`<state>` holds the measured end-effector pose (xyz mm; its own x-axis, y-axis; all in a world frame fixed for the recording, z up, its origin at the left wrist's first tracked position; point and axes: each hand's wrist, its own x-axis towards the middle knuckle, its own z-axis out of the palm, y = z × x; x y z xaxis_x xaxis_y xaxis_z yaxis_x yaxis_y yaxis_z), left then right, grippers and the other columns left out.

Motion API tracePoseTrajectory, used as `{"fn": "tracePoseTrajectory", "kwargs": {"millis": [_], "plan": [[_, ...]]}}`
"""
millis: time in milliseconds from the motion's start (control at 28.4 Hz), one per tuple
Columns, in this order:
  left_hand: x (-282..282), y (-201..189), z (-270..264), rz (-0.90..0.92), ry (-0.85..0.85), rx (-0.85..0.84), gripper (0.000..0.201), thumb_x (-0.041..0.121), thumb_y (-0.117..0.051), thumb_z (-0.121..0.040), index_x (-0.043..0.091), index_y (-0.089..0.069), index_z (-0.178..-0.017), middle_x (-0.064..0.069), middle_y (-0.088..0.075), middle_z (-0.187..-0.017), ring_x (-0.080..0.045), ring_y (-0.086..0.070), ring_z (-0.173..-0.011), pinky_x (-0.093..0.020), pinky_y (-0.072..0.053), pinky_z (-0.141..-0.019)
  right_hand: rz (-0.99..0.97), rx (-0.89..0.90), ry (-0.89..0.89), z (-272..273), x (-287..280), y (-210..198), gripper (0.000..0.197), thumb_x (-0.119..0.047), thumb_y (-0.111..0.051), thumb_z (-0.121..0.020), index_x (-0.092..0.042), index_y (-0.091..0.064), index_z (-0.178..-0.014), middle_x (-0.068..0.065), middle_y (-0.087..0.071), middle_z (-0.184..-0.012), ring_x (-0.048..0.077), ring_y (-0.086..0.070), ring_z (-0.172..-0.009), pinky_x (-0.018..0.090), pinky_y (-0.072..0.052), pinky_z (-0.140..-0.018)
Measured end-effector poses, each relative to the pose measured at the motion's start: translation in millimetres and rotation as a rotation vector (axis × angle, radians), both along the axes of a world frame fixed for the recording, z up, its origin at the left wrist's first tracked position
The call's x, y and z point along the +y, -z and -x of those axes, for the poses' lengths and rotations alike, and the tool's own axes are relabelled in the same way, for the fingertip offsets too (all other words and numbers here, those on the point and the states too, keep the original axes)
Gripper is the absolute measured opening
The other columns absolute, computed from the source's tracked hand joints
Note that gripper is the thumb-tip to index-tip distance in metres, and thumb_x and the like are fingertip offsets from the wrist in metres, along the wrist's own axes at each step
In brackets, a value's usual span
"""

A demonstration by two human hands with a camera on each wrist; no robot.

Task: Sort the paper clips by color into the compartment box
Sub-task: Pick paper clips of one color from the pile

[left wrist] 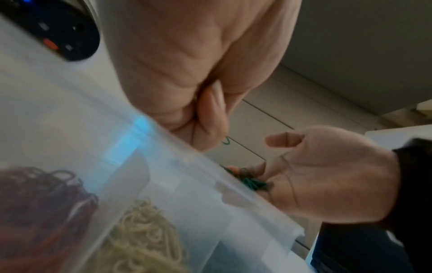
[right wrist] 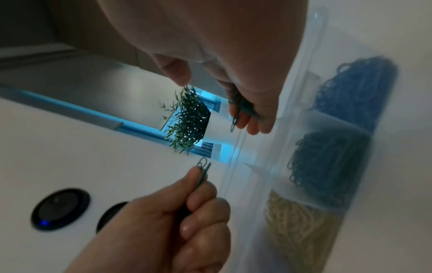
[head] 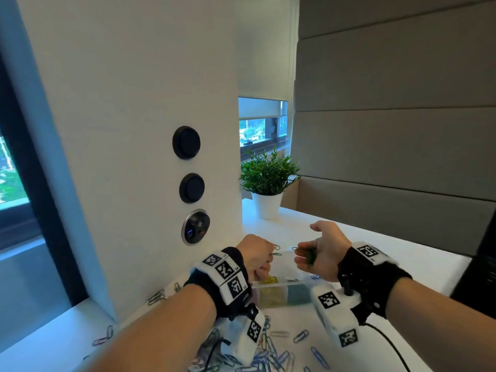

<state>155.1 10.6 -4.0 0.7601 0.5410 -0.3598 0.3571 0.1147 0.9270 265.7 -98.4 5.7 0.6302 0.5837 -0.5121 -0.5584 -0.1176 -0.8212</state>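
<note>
Pinching a couple of green clips [right wrist: 202,172] between thumb and forefinger, the left hand [head: 256,257] holds them raised, their looped ends poking out beyond the fingertips [right wrist: 195,175], the other fingers curled under. Across a small gap, the right hand [head: 320,251] lies palm up with its fingers loosely cupped round a small bunch of green clips [head: 308,255], the thumb lifted clear, one clip hanging off the fingertips.

Just below both sets of fingers sits the translucent compartment box [right wrist: 268,147]. The right wrist view shows its cells in a row: yellow clips [right wrist: 301,227], then dark green clips [right wrist: 327,170], then blue clips [right wrist: 357,86]; the left wrist view shows a reddish heap beside the yellow.

Judging from this, the step is gathering greens for the dark green cell. To do it well, it seems best to bring the left fingertips right over the cupped palm before letting go, or to carry both loads down low over the green cell, since the cells lie side by side and a loose clip could bounce into yellow or blue. The dangling clip looks likeliest to slip.

Nearer the wrists, mixed loose clips [head: 271,353] are strewn on the white table [head: 418,261].
</note>
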Motion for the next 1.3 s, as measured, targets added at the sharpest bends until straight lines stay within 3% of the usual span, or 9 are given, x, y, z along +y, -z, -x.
{"fn": "tracePoseTrajectory", "kwargs": {"millis": [211,317,493,599,740,881,986,1127,1303], "plan": [[-0.9,19.8,-6.0,-0.149,-0.119,-0.075,0.041,0.002,-0.038,-0.098,0.018,-0.033,-0.06,-0.002,-0.028,-0.054,-0.011,-0.022,-0.033,-0.013,-0.018,-0.036,0.054,-0.114,-0.05,0.6,2.8,2.5,0.037,-0.026,-0.038,-0.096,0.007,-0.054,-0.096,0.024,-0.059,-0.093,0.034,-0.051,-0.072,0.035,-0.043,-0.067],[-0.9,25.1,-4.7,-0.245,-0.133,-0.078,0.04,0.005,-0.039,-0.099,0.015,-0.037,-0.061,-0.002,-0.033,-0.054,-0.013,-0.027,-0.038,-0.016,-0.022,-0.037,0.121,-0.223,-0.106,8.6,-3.2,0.9,0.046,-0.008,-0.036,-0.095,0.014,-0.048,-0.133,0.033,-0.052,-0.133,0.049,-0.045,-0.129,0.046,-0.036,-0.113],[0.1,26.4,-6.8,-0.39,-0.14,-0.038,0.037,0.007,-0.041,-0.099,0.015,-0.042,-0.062,-0.002,-0.04,-0.059,-0.015,-0.034,-0.047,-0.021,-0.027,-0.045,0.295,-0.731,-0.158,15.9,-16.3,3.3,0.015,0.001,-0.055,-0.092,0.002,-0.069,-0.093,0.018,-0.072,-0.095,0.027,-0.069,-0.088,0.037,-0.057,-0.086],[-2.8,21.3,-8.7,-0.457,-0.067,-0.011,0.035,0.006,-0.041,-0.098,0.013,-0.042,-0.064,-0.003,-0.04,-0.06,-0.015,-0.034,-0.049,-0.022,-0.028,-0.047,0.572,-1.172,-0.343,9.8,-25.5,12.2,0.022,-0.009,-0.053,-0.091,-0.016,-0.071,-0.104,0.001,-0.067,-0.112,0.016,-0.062,-0.105,0.027,-0.048,-0.097],[-9.3,12.2,-21.0,-0.598,0.116,0.129,0.032,0.007,-0.044,-0.098,0.01,-0.045,-0.066,-0.006,-0.046,-0.067,-0.02,-0.046,-0.058,-0.025,-0.039,-0.055,0.622,-1.297,-0.403,5.4,-27.7,31.0,0.036,-0.011,-0.04,-0.097,-0.014,-0.062,-0.124,0.003,-0.059,-0.132,0.018,-0.054,-0.119,0.026,-0.041,-0.103],[-19.4,11.7,-39.2,-0.759,0.22,0.333,0.02,0.013,-0.051,-0.098,0.005,-0.056,-0.081,-0.009,-0.056,-0.084,-0.029,-0.064,-0.098,-0.031,-0.047,-0.077,0.563,-1.332,-0.365,3.0,-26.6,40.2,0.029,-0.009,-0.037,-0.097,-0.018,-0.064,-0.102,0.002,-0.063,-0.113,0.013,-0.055,-0.098,0.02,-0.043,-0.087],[-25.6,3.0,-42.2,-0.759,0.232,0.408,0.022,0.013,-0.045,-0.101,0.002,-0.061,-0.11,-0.007,-0.051,-0.096,-0.022,-0.052,-0.087,-0.024,-0.041,-0.074,0.561,-1.364,-0.398,-1.2,-27.6,42.6,0.029,-0.011,-0.037,-0.097,-0.018,-0.065,-0.093,0.0,-0.065,-0.104,0.013,-0.057,-0.093,0.021,-0.045,-0.083],[-7.9,5.7,-53.3,-0.685,0.249,0.387,0.028,0.015,-0.049,-0.098,0.01,-0.051,-0.071,-0.004,-0.06,-0.077,-0.018,-0.06,-0.07,-0.019,-0.046,-0.056,0.535,-1.387,-0.387,-3.3,-27.7,43.9,0.028,-0.009,-0.04,-0.095,-0.016,-0.066,-0.091,0.001,-0.066,-0.101,0.013,-0.058,-0.091,0.021,-0.046,-0.082],[-15.2,-9.5,-48.5,-0.31,0.1,0.297,0.029,0.01,-0.038,-0.101,0.0,-0.054,-0.079,-0.01,-0.05,-0.064,-0.01,-0.036,-0.032,-0.012,-0.031,-0.035,0.535,-1.383,-0.397,-2.3,-27.0,43.4,0.029,-0.008,-0.04,-0.092,-0.012,-0.069,-0.091,0.003,-0.068,-0.098,0.017,-0.059,-0.091,0.025,-0.047,-0.082]]}}
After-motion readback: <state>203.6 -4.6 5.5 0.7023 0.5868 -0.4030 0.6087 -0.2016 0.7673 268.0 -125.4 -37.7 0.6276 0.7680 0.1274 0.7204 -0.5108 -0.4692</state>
